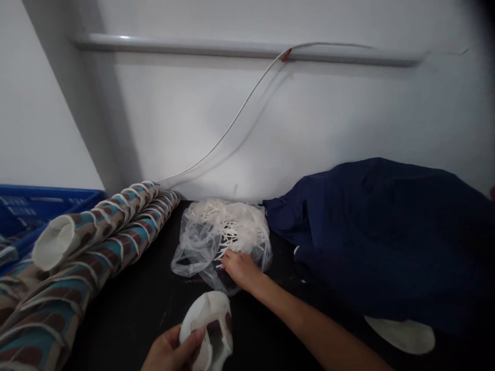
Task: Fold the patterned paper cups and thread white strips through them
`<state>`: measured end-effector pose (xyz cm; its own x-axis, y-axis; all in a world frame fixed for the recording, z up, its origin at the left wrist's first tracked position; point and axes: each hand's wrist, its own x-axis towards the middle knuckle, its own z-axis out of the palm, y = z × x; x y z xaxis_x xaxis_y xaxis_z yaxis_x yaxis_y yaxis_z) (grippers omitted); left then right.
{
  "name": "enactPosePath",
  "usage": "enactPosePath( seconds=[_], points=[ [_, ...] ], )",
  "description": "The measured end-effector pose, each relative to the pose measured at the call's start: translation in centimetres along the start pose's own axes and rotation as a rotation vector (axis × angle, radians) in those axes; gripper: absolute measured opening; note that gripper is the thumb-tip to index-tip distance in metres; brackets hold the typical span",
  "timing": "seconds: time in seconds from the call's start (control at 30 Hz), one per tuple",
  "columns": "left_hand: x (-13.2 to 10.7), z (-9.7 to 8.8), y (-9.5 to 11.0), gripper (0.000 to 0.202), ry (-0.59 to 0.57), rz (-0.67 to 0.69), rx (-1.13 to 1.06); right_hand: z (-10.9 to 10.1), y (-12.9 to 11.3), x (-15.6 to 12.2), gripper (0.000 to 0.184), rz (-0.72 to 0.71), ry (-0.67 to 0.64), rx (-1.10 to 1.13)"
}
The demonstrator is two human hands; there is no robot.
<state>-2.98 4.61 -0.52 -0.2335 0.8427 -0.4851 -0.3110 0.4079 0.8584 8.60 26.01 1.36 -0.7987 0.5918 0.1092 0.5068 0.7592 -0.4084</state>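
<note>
My left hand (172, 350) grips a curved, off-white fabric piece (211, 309) with a cut-out opening and a brown patch showing inside. The thumb presses on its near face. Beyond it, a clear plastic bag (197, 252) lies on the black surface, its mouth spread around many thin white strips (230, 232). My right hand (240, 268) reaches to the near side of this pile, fingers pinched together at the strips. A strip's end seems to show by the fingertips; the rest of the grip is hidden.
Long stacks of nested teal, brown and beige patterned pieces (116, 247) lie at left, before a blue crate (73, 198). Dark blue cloth (371, 237) is heaped at right, with a pale piece (404, 335) under its edge. A white cable (240, 111) hangs along the wall.
</note>
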Motion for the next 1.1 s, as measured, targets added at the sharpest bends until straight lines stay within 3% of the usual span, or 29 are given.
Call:
enactPosePath(
  seconds=[0.1,0.2,0.33,0.43,0.53,0.7,0.87,1.1],
  points=[
    [-0.5,0.0,0.2,0.049,0.019,0.022,0.015,-0.5,0.1,0.2,0.009,0.008,0.003,0.062],
    [-1.4,0.2,0.8,0.046,0.036,0.025,-0.014,-2.3,-0.4,-0.5,0.006,0.032,0.052,0.191],
    [-2.7,0.8,1.5,0.036,0.090,0.071,-0.028,-3.9,-3.3,-4.3,0.019,0.014,0.019,0.418],
    [-3.0,1.3,1.6,0.035,0.100,0.093,-0.048,-3.3,-6.0,-8.0,0.008,0.008,-0.073,0.547],
    [-2.8,1.6,1.3,0.035,0.103,0.097,-0.044,-2.2,-7.6,-10.0,0.003,0.030,-0.062,0.660],
    [-2.9,1.7,1.1,0.038,0.118,0.077,0.002,-2.7,-7.9,-10.3,0.010,-0.087,-0.094,0.538],
    [-2.7,1.4,0.9,0.032,0.062,0.117,0.030,-3.7,-7.9,-9.9,0.007,-0.068,-0.162,0.323],
    [-2.4,1.5,0.2,0.036,0.129,0.148,0.036,-3.5,-8.0,-9.5,0.010,-0.025,-0.154,0.369]
  ],
)
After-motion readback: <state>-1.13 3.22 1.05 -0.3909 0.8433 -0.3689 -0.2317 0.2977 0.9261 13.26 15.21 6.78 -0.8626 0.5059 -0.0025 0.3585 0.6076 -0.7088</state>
